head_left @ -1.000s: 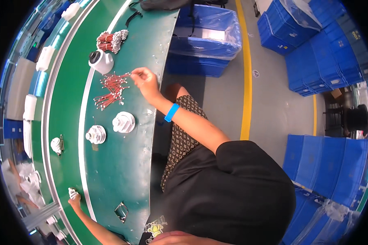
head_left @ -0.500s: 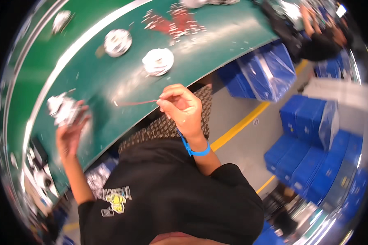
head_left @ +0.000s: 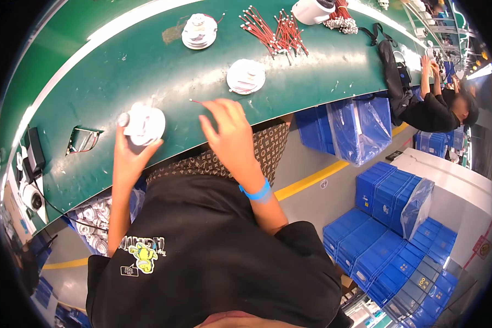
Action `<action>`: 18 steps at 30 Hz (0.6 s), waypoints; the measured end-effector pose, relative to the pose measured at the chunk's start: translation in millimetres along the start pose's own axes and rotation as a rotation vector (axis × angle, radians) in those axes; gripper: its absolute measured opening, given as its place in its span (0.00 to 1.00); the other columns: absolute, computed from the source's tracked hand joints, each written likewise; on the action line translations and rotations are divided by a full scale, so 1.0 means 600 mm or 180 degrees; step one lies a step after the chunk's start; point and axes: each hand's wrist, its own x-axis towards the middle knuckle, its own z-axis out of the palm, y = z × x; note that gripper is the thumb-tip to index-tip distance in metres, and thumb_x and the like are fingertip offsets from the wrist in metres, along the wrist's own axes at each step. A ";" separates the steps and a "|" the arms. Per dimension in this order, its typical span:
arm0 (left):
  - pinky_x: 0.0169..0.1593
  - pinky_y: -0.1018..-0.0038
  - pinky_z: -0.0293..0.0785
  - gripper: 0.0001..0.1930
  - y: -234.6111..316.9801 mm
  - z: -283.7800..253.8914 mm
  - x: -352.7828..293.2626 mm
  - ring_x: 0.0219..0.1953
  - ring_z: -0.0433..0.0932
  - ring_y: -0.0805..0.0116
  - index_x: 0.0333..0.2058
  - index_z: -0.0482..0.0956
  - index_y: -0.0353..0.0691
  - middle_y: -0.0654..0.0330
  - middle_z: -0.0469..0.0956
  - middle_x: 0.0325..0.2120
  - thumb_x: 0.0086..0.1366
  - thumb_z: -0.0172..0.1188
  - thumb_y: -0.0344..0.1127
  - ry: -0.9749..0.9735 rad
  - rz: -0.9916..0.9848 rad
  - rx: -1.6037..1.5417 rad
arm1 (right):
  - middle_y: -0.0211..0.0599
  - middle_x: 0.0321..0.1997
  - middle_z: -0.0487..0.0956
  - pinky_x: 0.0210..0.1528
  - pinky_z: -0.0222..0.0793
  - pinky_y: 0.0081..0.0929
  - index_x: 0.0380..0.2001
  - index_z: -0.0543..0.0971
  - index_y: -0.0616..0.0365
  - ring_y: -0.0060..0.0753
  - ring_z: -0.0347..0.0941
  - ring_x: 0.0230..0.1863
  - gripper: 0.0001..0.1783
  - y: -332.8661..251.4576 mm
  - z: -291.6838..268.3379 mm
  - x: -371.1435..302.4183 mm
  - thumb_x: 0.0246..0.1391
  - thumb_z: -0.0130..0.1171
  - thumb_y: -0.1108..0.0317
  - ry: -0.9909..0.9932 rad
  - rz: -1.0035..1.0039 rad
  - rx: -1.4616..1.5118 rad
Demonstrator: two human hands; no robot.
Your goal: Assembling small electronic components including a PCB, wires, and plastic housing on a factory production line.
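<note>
My left hand [head_left: 127, 158] is closed around a white round plastic fixture [head_left: 147, 127] just above the green table, thumb and fingers on opposite sides of it. To the right, my right hand [head_left: 232, 131] hovers over the table's near edge with its thumb apart from the fingers. A thin red wire [head_left: 197, 102] with a small pale end sticks out from those fingers; its other part is hidden behind the hand. Ahead of my right hand lies a second white round fixture [head_left: 246, 77]. A third white fixture [head_left: 199, 33] sits farther back.
Loose red wires [head_left: 276, 34] lie spread at the far side, near a white mug-like container [head_left: 311, 11] and a wire bundle [head_left: 341, 21]. A bin of white parts [head_left: 93, 221] stands below the table. Blue crates [head_left: 382, 246] are stacked at right. A co-worker [head_left: 437, 112] sits beyond.
My left hand has moved right and nearer with the white fixture. My right hand has turned palm down, its thumb now away from the fingertips. The view has shifted too.
</note>
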 end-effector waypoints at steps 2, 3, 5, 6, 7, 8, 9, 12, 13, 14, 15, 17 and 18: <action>0.63 0.59 0.54 0.36 0.023 0.021 0.009 0.60 0.65 0.58 0.55 0.64 0.39 0.54 0.68 0.54 0.48 0.72 0.36 0.0196 0.0674 0.1521 | 0.40 0.41 0.73 0.44 0.67 0.37 0.38 0.76 0.61 0.44 0.70 0.41 0.14 -0.006 0.025 0.019 0.45 0.63 0.74 -0.0104 -0.0168 -0.0276; 0.66 0.54 0.47 0.38 0.023 0.029 0.015 0.63 0.61 0.55 0.55 0.65 0.40 0.54 0.68 0.56 0.47 0.72 0.39 0.0396 0.1387 0.2408 | 0.38 0.42 0.73 0.45 0.65 0.36 0.37 0.76 0.59 0.43 0.69 0.43 0.13 -0.002 0.042 0.025 0.45 0.63 0.73 -0.0138 -0.0131 -0.0405; 0.68 0.48 0.36 0.39 0.012 0.036 0.018 0.66 0.55 0.52 0.56 0.65 0.42 0.55 0.66 0.58 0.45 0.72 0.44 0.0418 0.1309 0.2295 | 0.36 0.43 0.74 0.46 0.64 0.35 0.36 0.76 0.58 0.41 0.68 0.45 0.13 0.004 0.056 0.026 0.45 0.64 0.73 -0.0168 -0.0097 -0.0530; 0.67 0.48 0.37 0.39 0.009 0.037 0.019 0.66 0.55 0.52 0.56 0.65 0.41 0.55 0.66 0.58 0.46 0.72 0.44 0.0439 0.1333 0.2303 | 0.36 0.43 0.74 0.46 0.63 0.35 0.35 0.76 0.57 0.41 0.68 0.46 0.11 0.005 0.059 0.026 0.45 0.63 0.73 -0.0132 -0.0117 -0.0607; 0.67 0.48 0.38 0.38 0.006 0.037 0.021 0.66 0.56 0.52 0.56 0.66 0.41 0.56 0.66 0.58 0.46 0.72 0.44 0.0460 0.1356 0.2310 | 0.36 0.43 0.74 0.47 0.63 0.35 0.33 0.75 0.57 0.41 0.67 0.47 0.10 0.007 0.062 0.025 0.46 0.63 0.73 -0.0097 -0.0135 -0.0684; 0.67 0.48 0.38 0.40 0.002 0.037 0.021 0.65 0.56 0.52 0.56 0.64 0.41 0.56 0.66 0.58 0.46 0.72 0.46 0.0451 0.1373 0.2362 | 0.36 0.43 0.74 0.47 0.63 0.35 0.33 0.75 0.57 0.41 0.67 0.47 0.10 0.003 0.056 0.023 0.46 0.63 0.73 -0.0108 -0.0137 -0.0681; 0.67 0.48 0.38 0.40 0.004 0.036 0.021 0.65 0.56 0.52 0.56 0.64 0.41 0.56 0.66 0.58 0.46 0.72 0.46 0.0470 0.1360 0.2367 | 0.36 0.41 0.75 0.47 0.63 0.35 0.34 0.75 0.57 0.40 0.68 0.45 0.09 -0.005 0.042 0.023 0.48 0.62 0.72 -0.0084 -0.0130 -0.0565; 0.68 0.49 0.39 0.43 0.018 0.033 0.022 0.65 0.57 0.52 0.57 0.63 0.40 0.55 0.66 0.57 0.44 0.73 0.46 0.0311 0.1278 0.2140 | 0.37 0.35 0.76 0.45 0.64 0.33 0.33 0.74 0.60 0.39 0.71 0.39 0.07 -0.017 0.017 0.010 0.52 0.60 0.72 -0.0230 0.0294 0.0251; 0.68 0.49 0.40 0.44 0.024 0.031 0.027 0.64 0.58 0.52 0.57 0.62 0.39 0.54 0.66 0.57 0.44 0.74 0.46 0.0249 0.1256 0.1900 | 0.38 0.31 0.76 0.43 0.64 0.32 0.33 0.73 0.62 0.37 0.72 0.35 0.06 -0.021 0.014 0.005 0.54 0.59 0.72 -0.0390 0.0711 0.0952; 0.68 0.50 0.41 0.45 0.027 0.030 0.031 0.64 0.59 0.52 0.58 0.62 0.38 0.53 0.66 0.57 0.43 0.74 0.46 0.0175 0.1240 0.1658 | 0.34 0.27 0.76 0.37 0.66 0.23 0.34 0.73 0.64 0.25 0.71 0.28 0.06 -0.037 0.006 0.010 0.57 0.57 0.72 -0.0483 0.1351 0.1905; 0.68 0.50 0.41 0.45 0.025 0.030 0.035 0.64 0.59 0.52 0.58 0.62 0.38 0.53 0.66 0.57 0.43 0.74 0.46 0.0161 0.1242 0.1657 | 0.34 0.27 0.76 0.37 0.66 0.23 0.34 0.73 0.64 0.25 0.71 0.28 0.06 -0.037 0.006 0.008 0.57 0.57 0.72 -0.0473 0.1362 0.1903; 0.68 0.51 0.42 0.45 0.020 0.028 0.043 0.64 0.60 0.54 0.57 0.62 0.38 0.52 0.67 0.56 0.42 0.75 0.46 0.0147 0.1316 0.1818 | 0.25 0.30 0.75 0.35 0.64 0.14 0.36 0.75 0.62 0.13 0.67 0.31 0.05 -0.035 0.008 0.005 0.59 0.57 0.72 -0.0597 0.1805 0.2772; 0.68 0.51 0.41 0.44 0.022 0.031 0.046 0.63 0.61 0.55 0.56 0.64 0.38 0.53 0.69 0.55 0.41 0.75 0.45 0.0111 0.1413 0.1865 | 0.25 0.30 0.75 0.35 0.64 0.14 0.36 0.75 0.62 0.13 0.67 0.31 0.05 -0.033 0.010 0.004 0.59 0.57 0.72 -0.0576 0.1812 0.2778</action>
